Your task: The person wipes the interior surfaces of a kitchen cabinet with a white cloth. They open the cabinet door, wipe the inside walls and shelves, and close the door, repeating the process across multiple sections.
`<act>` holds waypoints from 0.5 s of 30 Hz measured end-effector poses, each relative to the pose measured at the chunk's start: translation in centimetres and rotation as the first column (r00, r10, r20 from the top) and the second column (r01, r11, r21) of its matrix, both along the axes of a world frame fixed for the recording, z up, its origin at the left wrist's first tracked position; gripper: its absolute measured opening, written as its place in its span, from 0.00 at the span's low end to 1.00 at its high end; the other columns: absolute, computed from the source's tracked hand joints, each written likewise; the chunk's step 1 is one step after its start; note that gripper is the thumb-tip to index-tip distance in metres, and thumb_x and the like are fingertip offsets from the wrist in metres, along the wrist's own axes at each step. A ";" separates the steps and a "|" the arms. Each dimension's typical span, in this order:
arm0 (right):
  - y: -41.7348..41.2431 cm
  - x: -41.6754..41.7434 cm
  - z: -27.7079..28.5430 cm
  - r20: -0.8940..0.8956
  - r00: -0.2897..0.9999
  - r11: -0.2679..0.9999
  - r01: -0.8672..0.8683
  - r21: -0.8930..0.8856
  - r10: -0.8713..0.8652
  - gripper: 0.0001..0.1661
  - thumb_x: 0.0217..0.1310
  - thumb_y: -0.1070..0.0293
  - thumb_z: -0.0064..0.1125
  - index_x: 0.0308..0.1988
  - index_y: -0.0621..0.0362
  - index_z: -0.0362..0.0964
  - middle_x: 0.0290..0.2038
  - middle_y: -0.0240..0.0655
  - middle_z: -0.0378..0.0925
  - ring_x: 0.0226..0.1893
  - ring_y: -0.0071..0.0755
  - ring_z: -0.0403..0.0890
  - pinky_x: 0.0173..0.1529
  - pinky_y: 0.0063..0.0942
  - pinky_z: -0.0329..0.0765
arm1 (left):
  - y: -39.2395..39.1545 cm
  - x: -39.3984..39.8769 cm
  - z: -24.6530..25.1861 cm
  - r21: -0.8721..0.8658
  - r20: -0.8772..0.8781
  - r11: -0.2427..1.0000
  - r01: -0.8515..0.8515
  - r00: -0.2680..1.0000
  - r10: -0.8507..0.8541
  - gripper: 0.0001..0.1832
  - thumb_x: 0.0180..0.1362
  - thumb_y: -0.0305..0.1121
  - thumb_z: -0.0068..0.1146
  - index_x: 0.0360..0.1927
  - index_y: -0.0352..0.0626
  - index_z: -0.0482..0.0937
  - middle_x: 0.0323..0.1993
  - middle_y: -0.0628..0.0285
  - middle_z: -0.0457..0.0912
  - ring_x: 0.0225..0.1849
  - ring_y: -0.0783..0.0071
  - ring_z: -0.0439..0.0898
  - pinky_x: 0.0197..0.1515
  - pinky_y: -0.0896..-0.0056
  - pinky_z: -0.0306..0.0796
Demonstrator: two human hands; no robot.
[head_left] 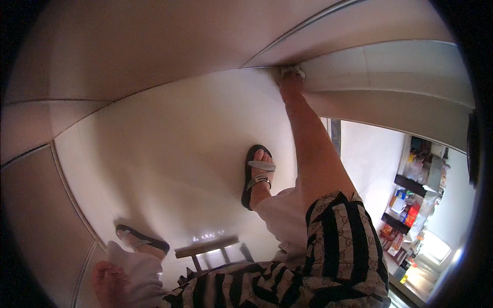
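Observation:
My right hand (291, 79) reaches far forward and down to the corner where the pale floor (185, 127) meets the wall. It is closed on a crumpled whitish cloth (298, 71), pressed at the foot of the wall near a pale ledge or skirting (346, 75). My left hand (111, 275) hangs low at the left beside my light trouser leg, its fingers curled; I see nothing in it. Both feet stand apart on the floor, in sandals (259, 177).
Large brownish panels (154, 42) rise in front and at the left. Behind me stands a slatted wooden piece (207, 246), perhaps a chair or stool. To the right, past an opening, shelves (410, 184) hold packages and other goods.

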State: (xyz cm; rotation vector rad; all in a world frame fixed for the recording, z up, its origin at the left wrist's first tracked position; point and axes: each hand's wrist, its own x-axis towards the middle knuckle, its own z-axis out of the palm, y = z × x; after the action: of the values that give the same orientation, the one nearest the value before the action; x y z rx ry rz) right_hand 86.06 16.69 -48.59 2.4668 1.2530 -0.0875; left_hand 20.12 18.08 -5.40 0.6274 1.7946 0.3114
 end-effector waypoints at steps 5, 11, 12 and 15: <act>1.9 -5.8 0.1 -0.354 0.872 0.785 0.469 0.404 -0.339 0.21 0.58 0.67 0.51 0.52 0.52 0.73 0.51 0.46 0.76 0.53 0.52 0.75 0.54 0.41 0.74 | 0.6 -1.1 -1.1 -0.025 0.042 1.000 0.005 0.999 -0.004 0.15 0.64 0.36 0.55 0.48 0.36 0.74 0.41 0.60 0.78 0.40 0.72 0.76 0.46 0.74 0.71; 0.6 -3.6 -4.6 -0.528 0.825 0.567 0.539 0.624 -0.203 0.26 0.53 0.69 0.56 0.54 0.51 0.71 0.51 0.42 0.77 0.52 0.45 0.75 0.57 0.34 0.71 | 1.5 -1.3 -1.1 0.037 0.178 0.997 0.066 0.981 -0.072 0.16 0.63 0.35 0.57 0.49 0.36 0.73 0.38 0.59 0.80 0.36 0.72 0.77 0.43 0.73 0.72; -0.4 -1.3 -6.4 -0.592 0.791 0.452 0.590 0.669 -0.156 0.26 0.53 0.70 0.56 0.55 0.51 0.70 0.50 0.40 0.78 0.52 0.43 0.76 0.57 0.33 0.71 | 1.6 -3.2 -2.2 0.031 0.229 0.997 0.068 0.971 -0.073 0.15 0.64 0.35 0.56 0.49 0.36 0.73 0.39 0.57 0.80 0.38 0.70 0.77 0.45 0.71 0.73; 1.6 0.3 -8.7 -0.879 0.477 0.100 0.875 0.474 -0.001 0.26 0.54 0.70 0.56 0.55 0.53 0.71 0.50 0.37 0.78 0.52 0.38 0.75 0.59 0.30 0.69 | 1.3 -6.2 -3.8 0.025 0.246 0.999 0.043 0.968 -0.048 0.14 0.64 0.34 0.55 0.48 0.35 0.73 0.40 0.56 0.80 0.39 0.67 0.78 0.47 0.68 0.74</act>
State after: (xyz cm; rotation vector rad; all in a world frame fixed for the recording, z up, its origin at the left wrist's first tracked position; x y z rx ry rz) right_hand 86.38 18.33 -57.32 4.2457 0.3734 -0.8381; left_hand 13.94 19.34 -9.22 0.6150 1.5383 0.3597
